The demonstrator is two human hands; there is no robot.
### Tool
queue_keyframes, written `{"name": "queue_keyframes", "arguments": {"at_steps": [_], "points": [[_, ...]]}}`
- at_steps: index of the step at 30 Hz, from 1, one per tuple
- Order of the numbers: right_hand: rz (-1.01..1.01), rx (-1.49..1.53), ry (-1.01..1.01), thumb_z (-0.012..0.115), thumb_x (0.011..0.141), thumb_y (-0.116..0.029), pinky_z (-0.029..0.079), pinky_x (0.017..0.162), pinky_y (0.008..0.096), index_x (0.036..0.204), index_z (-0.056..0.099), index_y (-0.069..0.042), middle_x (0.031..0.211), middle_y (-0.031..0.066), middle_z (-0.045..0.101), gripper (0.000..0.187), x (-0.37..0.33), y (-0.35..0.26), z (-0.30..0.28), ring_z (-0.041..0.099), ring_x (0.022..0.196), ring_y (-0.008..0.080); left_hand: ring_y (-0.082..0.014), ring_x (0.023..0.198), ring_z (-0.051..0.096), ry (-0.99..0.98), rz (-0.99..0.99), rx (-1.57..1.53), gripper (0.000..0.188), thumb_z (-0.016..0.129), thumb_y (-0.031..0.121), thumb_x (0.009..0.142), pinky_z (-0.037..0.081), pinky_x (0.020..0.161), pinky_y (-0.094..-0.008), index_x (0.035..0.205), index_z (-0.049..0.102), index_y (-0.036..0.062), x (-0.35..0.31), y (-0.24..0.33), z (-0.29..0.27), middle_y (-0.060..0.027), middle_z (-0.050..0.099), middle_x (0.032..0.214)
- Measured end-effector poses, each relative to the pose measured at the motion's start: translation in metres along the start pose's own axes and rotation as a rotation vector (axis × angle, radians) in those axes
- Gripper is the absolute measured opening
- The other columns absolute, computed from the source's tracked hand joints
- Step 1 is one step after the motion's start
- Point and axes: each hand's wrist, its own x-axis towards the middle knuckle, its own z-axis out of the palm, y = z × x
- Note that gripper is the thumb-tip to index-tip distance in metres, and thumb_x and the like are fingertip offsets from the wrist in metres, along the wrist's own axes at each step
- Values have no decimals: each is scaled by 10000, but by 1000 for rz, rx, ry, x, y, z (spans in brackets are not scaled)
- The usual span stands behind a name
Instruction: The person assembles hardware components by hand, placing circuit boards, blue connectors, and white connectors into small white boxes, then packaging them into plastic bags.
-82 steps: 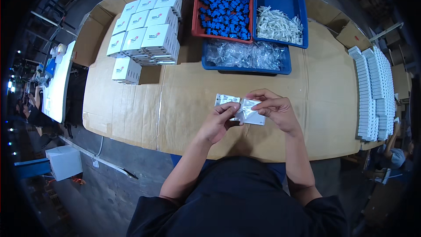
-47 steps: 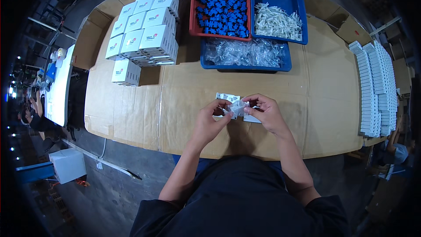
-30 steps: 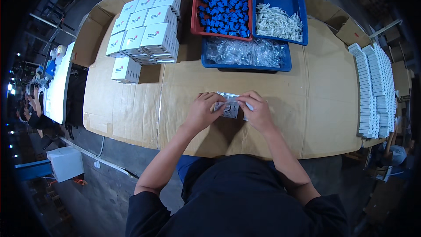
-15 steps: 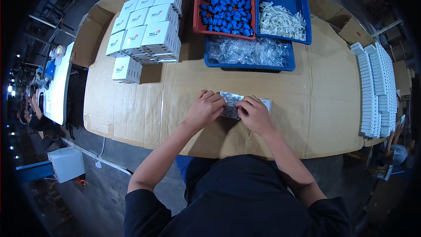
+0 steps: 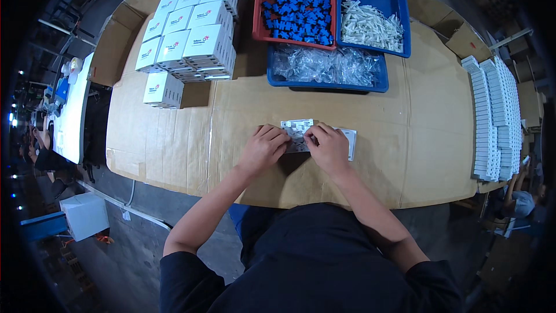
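Between my two hands, near the middle of the cardboard table cover, is a small pale, shiny packet (image 5: 296, 124) with grey and white patches; its exact kind is hard to make out. My left hand (image 5: 264, 148) has its fingers curled and pinched at the packet's left side. On the other side my right hand (image 5: 329, 149) is closed too, thumb and fingertips pinching at the packet's right part. A flat white box or card (image 5: 351, 139) shows from beneath my right hand, partly hidden by it. My fingers cover much of the packet's lower part.
Stacked white boxes (image 5: 200, 45) stand at the back left. A red tray (image 5: 255, 29) of blue clips, a blue tray (image 5: 406, 35) of white slender pieces and a blue tray (image 5: 324, 85) of clear plastic bags lie at the back. Tall stacks of thin white boxes (image 5: 499, 119) line the right.
The packet between my hands has shifted slightly left and up, and more of its far edge shows. Both hands have moved a little left; the white box shows more beside my right hand.
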Motion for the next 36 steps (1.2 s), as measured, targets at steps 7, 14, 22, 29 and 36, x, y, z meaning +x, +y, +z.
{"name": "queue_keyframes", "arguments": {"at_steps": [7,14,22,29,36], "points": [[-91,31,-43,735,843,-136,513,714,399,884,736,-135,875,3,670,41,-2,7,3,692,797,227,-279,1232,571,-80,-14,144,433,823,288,785,449,1056,-452,1139,663,96,-18,8,-6,-68,626,1229],[-372,-64,-299,692,872,-129,554,765,427,894,741,-74,947,38,677,77,9,13,-22,704,828,270,-291,1265,552,-121,9,214,474,817,268,750,416,1097,-461,1157,654,89,-19,12,-3,-69,612,1272],[-523,-215,-512,700,873,-195,549,723,432,873,696,-87,957,47,654,107,34,20,-28,701,802,265,-264,1165,574,-124,54,255,363,778,264,783,435,1077,-457,1084,668,95,-16,14,-5,-64,627,1197],[-722,-143,-571,705,873,-188,572,687,433,894,683,-74,924,74,648,119,47,25,-29,711,819,282,-265,1152,589,-76,21,175,364,792,294,791,441,1064,-460,1061,668,83,-16,11,-6,-67,647,1164],[-526,-217,-613,686,888,-159,583,673,453,906,699,-62,960,102,679,100,40,16,-31,727,815,302,-274,1157,588,-66,-36,101,383,812,278,765,441,1051,-455,1055,666,76,-17,11,0,-70,647,1186]]}}
